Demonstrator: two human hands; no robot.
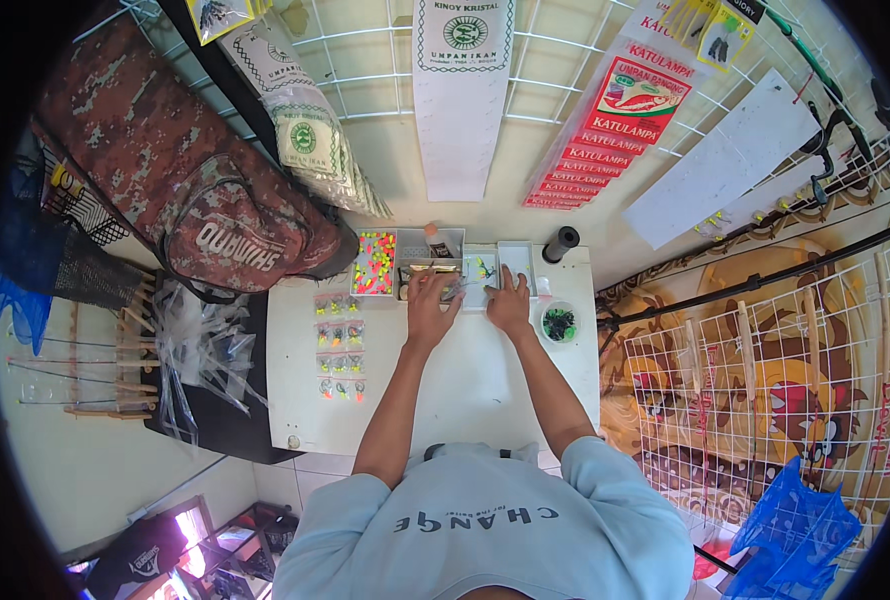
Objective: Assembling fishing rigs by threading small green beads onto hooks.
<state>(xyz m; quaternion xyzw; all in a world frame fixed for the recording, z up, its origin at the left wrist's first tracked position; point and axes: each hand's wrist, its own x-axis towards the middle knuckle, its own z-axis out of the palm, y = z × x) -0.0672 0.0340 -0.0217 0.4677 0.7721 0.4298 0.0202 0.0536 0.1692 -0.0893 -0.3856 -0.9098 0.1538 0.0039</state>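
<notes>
My left hand [431, 306] lies just above the middle of the frame on the white tabletop [465, 385], fingers spread and curled over a small clear plastic packet [435, 272] that rests at the front edge of a grey compartment box [430, 247]. My right hand [510, 303] sits just beside it to the right, fingers held together and pressed flat on a clear flat plastic tray [487, 272]; whether it pinches anything I cannot tell. Left of my left hand stands a clear box of neon pink, yellow and green beads [375, 264], and below it rows of small clear bags with coloured bits [339, 346]. Right of my right hand is a round clear tub of dark green pieces [560, 323], with a black cylinder [561, 243] above it.
</notes>
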